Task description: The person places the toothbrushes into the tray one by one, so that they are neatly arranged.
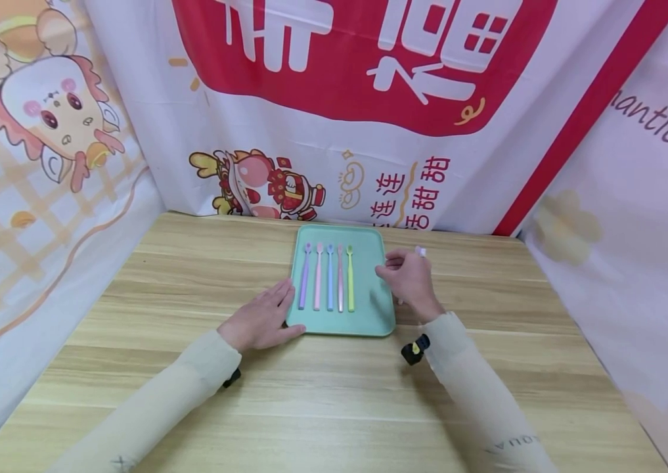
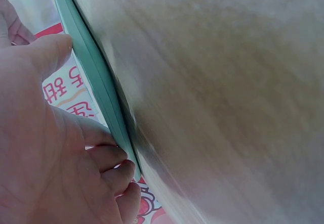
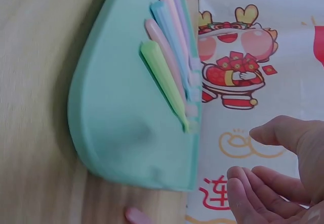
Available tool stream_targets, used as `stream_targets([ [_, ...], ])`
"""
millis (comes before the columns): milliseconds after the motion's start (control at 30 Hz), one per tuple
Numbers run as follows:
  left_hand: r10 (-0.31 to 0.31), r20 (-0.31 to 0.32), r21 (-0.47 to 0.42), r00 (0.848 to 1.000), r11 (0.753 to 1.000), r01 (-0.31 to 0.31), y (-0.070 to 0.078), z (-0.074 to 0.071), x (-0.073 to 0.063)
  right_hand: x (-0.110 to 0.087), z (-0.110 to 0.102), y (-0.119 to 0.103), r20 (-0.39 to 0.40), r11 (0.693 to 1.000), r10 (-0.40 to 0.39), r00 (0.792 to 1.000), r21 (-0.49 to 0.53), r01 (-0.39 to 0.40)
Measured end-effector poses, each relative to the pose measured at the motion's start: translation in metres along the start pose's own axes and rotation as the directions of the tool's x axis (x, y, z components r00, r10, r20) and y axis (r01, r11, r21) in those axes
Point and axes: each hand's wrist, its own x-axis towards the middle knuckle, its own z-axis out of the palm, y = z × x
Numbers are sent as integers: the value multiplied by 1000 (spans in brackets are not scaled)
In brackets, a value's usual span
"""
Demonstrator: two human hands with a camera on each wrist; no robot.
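A mint-green tray (image 1: 369, 325) lies on the table with several toothbrushes side by side on it, heads toward the back wall: a purple one (image 1: 305, 279), a pale pink one (image 1: 318, 279), a blue one (image 1: 330, 281), a rose one (image 1: 341, 282) and a yellow-green one (image 1: 351, 282). My left hand (image 1: 263, 318) rests against the tray's left edge, thumb apart from the fingers. Over the tray's right edge hovers my right hand (image 1: 410, 276), its thumb and fingers apart around nothing. Another toothbrush (image 1: 420, 251), pinkish, lies on the table beyond that hand, which hides most of it.
The wood-grain table (image 1: 286, 407) extends around the tray. A printed white and red cloth (image 1: 322, 118) hangs along its back edge, with patterned cloths (image 1: 73, 217) at the sides. A black wrist strap piece (image 1: 415, 349) shows below the right wrist.
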Motion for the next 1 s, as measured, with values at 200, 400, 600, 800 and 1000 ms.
stream_targets([
  [200, 5, 0, 3, 1000, 1000, -5, -1, 0, 0, 0, -21, 7, 37, 999, -16, 999, 34, 15],
  [400, 10, -5, 4, 1000, 1000, -10, -1, 0, 0, 0, -43, 18, 57, 1000, -28, 998, 8, 28],
  [600, 19, -14, 7, 1000, 1000, -19, -1, 0, 0, 2, -58, 29, 47, 996, -72, 996, -49, 74],
  [800, 14, -11, 5, 1000, 1000, -14, -1, 0, 0, 5, -65, 42, 61, 989, -115, 991, -81, 120],
  [1000, 8, -2, -1, 1000, 1000, -8, -2, 1, -1, 6, -67, 55, 93, 991, -90, 992, -92, 99],
])
